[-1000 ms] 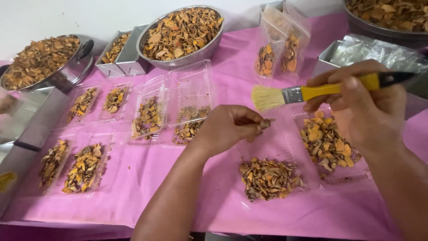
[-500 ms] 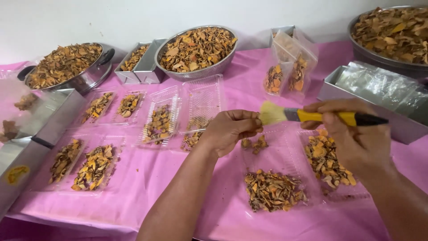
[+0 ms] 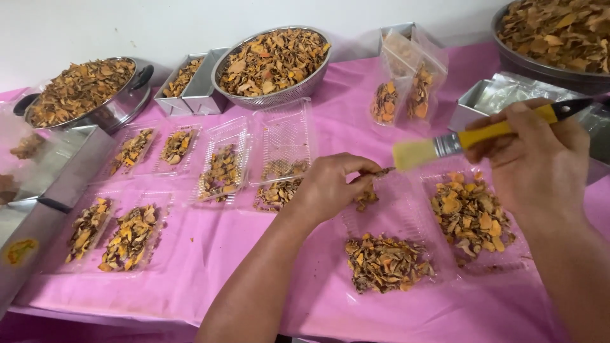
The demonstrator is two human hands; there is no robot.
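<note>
I am pinching a dried chip (image 3: 383, 171) between my left hand (image 3: 330, 187) fingertips, while my right hand (image 3: 537, 162) is gripping a yellow-handled brush (image 3: 470, 136), its bristles just beside the chip, above a clear tray (image 3: 397, 213) on the pink tabletop (image 3: 210, 254).

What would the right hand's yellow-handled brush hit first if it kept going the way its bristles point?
Most likely the left hand: the pale bristles of the yellow-handled paintbrush in the right hand aim at the dried chip pinched in its fingertips, though depth is unclear.
</note>
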